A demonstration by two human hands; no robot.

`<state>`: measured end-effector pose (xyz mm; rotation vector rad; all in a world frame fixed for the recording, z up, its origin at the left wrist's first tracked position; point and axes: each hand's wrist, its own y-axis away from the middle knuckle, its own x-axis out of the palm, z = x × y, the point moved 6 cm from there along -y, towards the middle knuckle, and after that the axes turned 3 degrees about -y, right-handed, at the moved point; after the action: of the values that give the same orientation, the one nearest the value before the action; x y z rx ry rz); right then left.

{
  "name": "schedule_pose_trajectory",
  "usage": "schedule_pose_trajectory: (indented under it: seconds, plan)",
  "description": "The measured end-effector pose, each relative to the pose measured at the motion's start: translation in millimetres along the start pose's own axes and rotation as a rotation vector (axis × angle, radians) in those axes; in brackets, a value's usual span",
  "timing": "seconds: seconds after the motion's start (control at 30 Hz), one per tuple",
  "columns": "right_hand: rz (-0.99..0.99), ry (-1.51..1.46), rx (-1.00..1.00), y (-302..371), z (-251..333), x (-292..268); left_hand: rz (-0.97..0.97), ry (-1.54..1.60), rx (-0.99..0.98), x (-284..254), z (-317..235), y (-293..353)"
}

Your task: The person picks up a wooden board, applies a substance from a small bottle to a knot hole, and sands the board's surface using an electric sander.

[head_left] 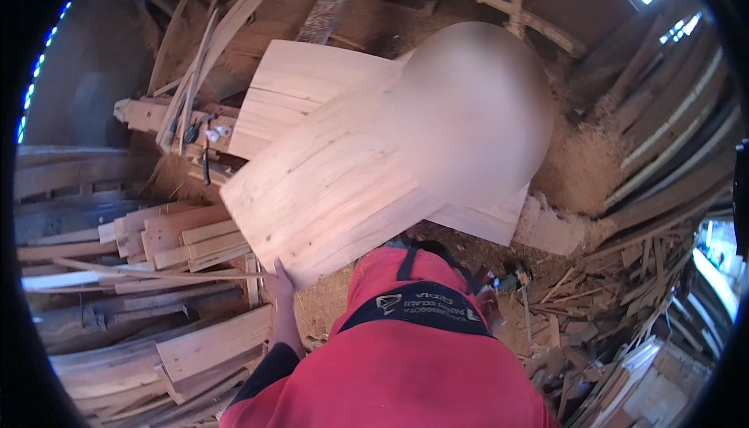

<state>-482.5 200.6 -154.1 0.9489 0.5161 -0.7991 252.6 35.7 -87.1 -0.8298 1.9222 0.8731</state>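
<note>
A wide, pale wooden panel slants across the middle, made of several boards side by side. My left hand grips its near left corner, with the fingers at the edge. Under it lies another pale panel, showing at the far left; pale wood also shows at the near right. A large blurred patch covers the panel's right part. Beside the right edge of my red shirt is a small skin-coloured patch that may be my right hand; its fingers cannot be made out.
Sawn boards lie stacked at the left, with a thin lath across them. A hammer-like tool rests near the far panel. Wood scraps and sawdust cover the right. Long planks lean at the far right.
</note>
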Motion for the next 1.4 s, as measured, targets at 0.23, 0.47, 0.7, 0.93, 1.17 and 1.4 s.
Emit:
schedule_pose_trajectory:
  seconds: [0.23, 0.47, 0.7, 0.93, 1.17, 1.4]
  plan:
    - [0.100, 0.324, 0.150, -0.6, 30.8, -7.1, 0.209, 0.431, -0.536, 44.4, 14.7, 93.0]
    - [0.189, -0.431, 0.301, 14.5, 7.9, -36.7, 0.725, 0.882, -0.461, 95.0, -65.6, 72.9]
    - [0.084, -0.679, 0.119, 66.6, 52.0, -57.8, 1.052, 0.742, -0.443, 130.0, -155.7, 129.8]
    - [0.012, -0.713, 0.063, 157.4, 142.6, -83.6, 1.537, 0.715, -0.589, 155.2, -170.0, 214.0]
    - [0.297, -0.884, 0.011, 255.5, 237.9, -60.2, 1.412, 0.147, 0.974, 51.2, -238.2, 233.7]
    - [0.741, -0.267, -0.385, 296.6, 293.6, 11.6, 0.856, 0.455, 1.977, -99.4, -316.8, 260.7]
